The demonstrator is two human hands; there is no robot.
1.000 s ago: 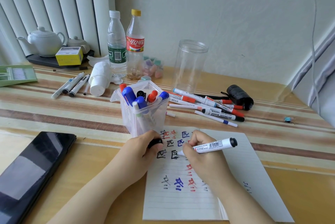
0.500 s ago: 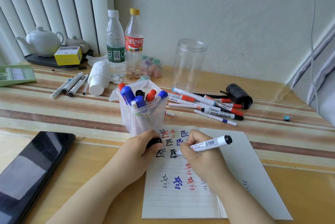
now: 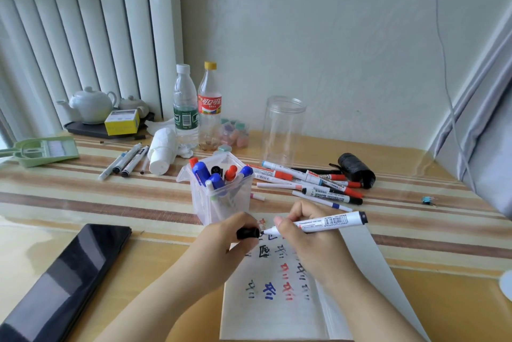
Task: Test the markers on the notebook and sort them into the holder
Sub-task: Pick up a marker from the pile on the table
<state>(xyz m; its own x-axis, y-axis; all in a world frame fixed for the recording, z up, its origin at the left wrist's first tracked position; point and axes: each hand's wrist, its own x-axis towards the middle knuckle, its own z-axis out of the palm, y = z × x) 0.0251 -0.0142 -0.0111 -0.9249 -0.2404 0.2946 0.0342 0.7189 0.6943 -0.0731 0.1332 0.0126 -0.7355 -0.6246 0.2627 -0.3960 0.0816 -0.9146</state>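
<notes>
1. The black cap (image 3: 247, 232) is pinched in the curled fingers (image 3: 243, 224) of the left hand (image 3: 221, 247), just in front of the clear marker holder (image 3: 221, 189), which is already filled with capped markers.
2. The cap could be fumbled or misaligned if the two hands are brought together at a slant, and ink could be smeared on a fingertip.
3. The holder, standing just beside the left hand, could be knocked over by a careless knuckle.
4. The uncapped whiteboard marker (image 3: 321, 224) is gripped by the right hand (image 3: 310, 242), fingers closed round the barrel, its tip just beside the cap, above the notebook (image 3: 277, 314).
5. Untested markers (image 3: 307, 183) are left lying on the desk (image 3: 415, 300) further right.
</notes>
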